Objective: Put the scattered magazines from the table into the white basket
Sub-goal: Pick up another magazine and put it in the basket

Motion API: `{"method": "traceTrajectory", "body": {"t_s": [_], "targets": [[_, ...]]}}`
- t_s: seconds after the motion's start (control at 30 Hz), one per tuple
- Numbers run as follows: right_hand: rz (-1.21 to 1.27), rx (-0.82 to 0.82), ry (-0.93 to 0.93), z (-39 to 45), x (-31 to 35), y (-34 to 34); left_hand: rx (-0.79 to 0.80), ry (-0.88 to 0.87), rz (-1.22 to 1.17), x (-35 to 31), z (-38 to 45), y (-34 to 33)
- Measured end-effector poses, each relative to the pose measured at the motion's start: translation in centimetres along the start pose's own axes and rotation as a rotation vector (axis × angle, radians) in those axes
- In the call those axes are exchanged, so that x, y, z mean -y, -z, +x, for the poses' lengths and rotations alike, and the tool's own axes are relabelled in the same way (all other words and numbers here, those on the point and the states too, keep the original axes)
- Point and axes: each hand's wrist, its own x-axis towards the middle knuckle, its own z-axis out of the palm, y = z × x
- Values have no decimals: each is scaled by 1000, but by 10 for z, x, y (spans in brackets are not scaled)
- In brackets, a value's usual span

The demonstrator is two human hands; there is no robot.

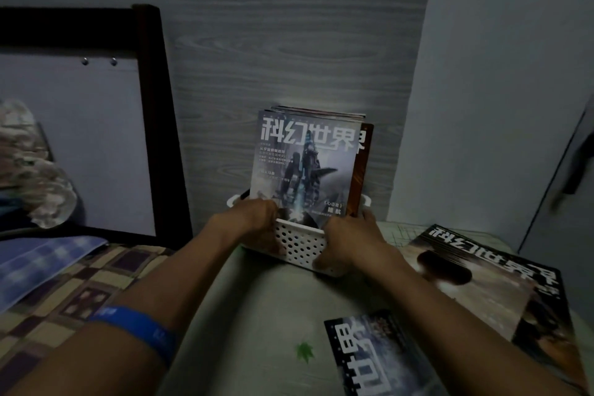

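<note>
Left hand (257,214) and right hand (345,239) curl closed around the white basket (297,246) rim, flanking upright magazines (305,164). Two loose magazines (488,283) lie flat on the table (257,315): thin, floppy, glossy; judged best lifted by the spine edge.

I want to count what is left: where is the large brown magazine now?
The large brown magazine lies flat on the table, at the right of the head view, beside the white basket and the right hand.
</note>
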Motion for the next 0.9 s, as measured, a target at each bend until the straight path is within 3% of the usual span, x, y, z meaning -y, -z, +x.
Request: {"method": "traceTrajectory", "body": {"t_s": [0.13,0.27,0.5,0.67,0.73,0.83,0.9], "targets": [[43,100,-24,0,3,1,38,-13,39,-2,-2,0],[54,-102,79,-5,-3,-12,-109,3,-6,-2,-2,-17],[77,-340,101,-13,-6,-24,-389,-6,-64,-13,-26,-36],[232,-474,156,-82,-52,-40,-656,16,-366,-54,-98,-66],[212,-431,68,-117,-83,-51,-620,-50,-396,-72,-116,-72],[101,-161,-126,-155,-125,-56,-451,-207,-355,-103,-128,-79],[-40,-138,-155,-169,-141,-53,-329,-244,-325,-132,-129,-84]]}}
